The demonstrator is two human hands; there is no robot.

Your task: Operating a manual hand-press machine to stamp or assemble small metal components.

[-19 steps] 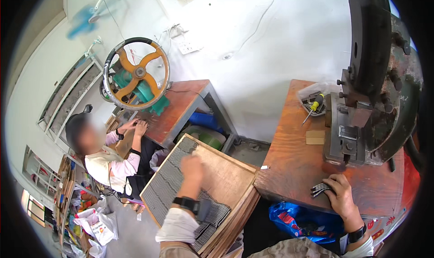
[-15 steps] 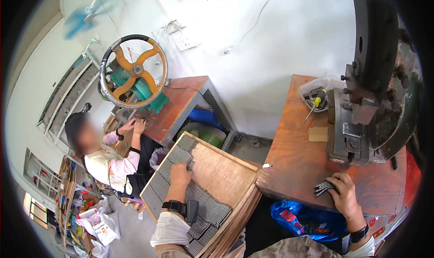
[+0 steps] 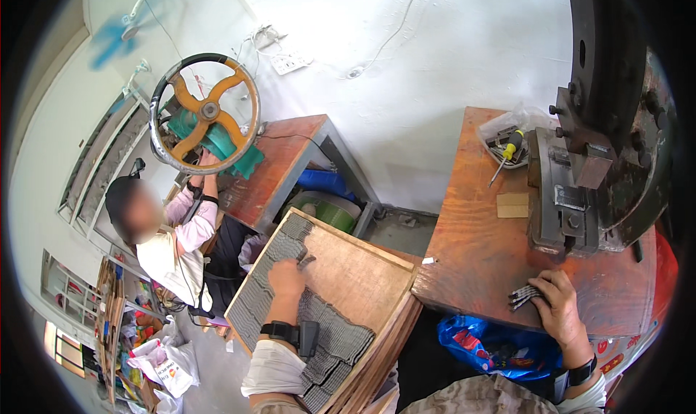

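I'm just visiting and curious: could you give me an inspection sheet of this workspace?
Surface: wooden bench on the right; wooden tray lower left.
Job's things: rows of small grey parts in the tray; a small stack of parts on the bench.
Clutter: screwdriver in a bag, cardboard scrap, blue bag below.
Hands: left hand on the tray parts; right hand holds the stack.
Cables: white wire on the wall.
Surroundings: press; another person at a handwheel machine.
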